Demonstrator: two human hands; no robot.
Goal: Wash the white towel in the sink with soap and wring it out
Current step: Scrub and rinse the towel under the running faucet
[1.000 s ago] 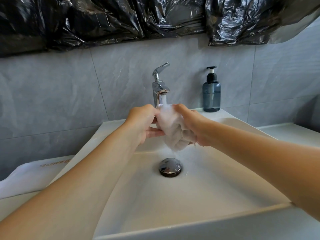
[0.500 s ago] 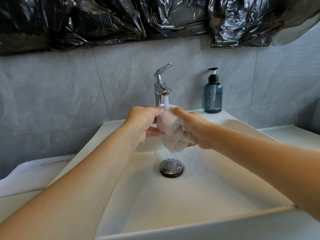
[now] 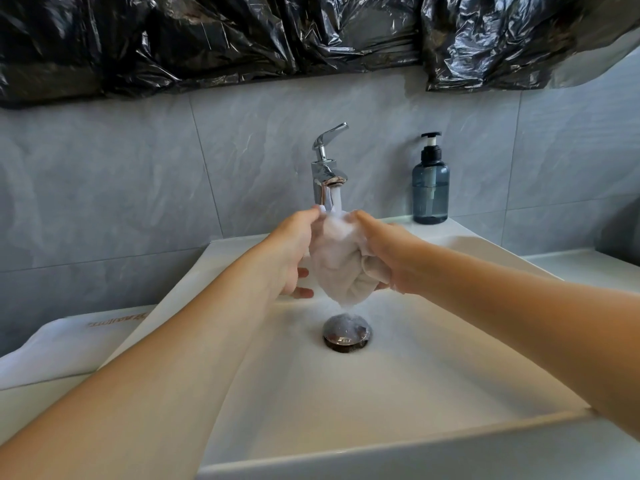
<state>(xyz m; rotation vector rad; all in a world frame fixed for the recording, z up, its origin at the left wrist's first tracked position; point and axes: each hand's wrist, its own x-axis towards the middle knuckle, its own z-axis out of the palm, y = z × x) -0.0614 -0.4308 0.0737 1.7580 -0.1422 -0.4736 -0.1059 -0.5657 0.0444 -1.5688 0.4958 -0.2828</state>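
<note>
- Rinsing seems underway: left hand (image 3: 292,251) and right hand (image 3: 388,256) both pinch the bunched wet white towel (image 3: 341,268) under the chrome faucet (image 3: 327,171).
- Wringing is not yet done.

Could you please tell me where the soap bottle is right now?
The soap bottle stands upright on the sink's back right corner against the tiled wall, right of the faucet.

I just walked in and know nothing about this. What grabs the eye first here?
Dead centre, two bare hands, the left hand and right hand, hold a bunched, soaked white towel under water running from the chrome faucet, and it drips onto the drain plug in the white sink. Crumpled black plastic sheeting spans the top of the wall, and a blue-grey soap bottle stands at the sink's back right.
</note>
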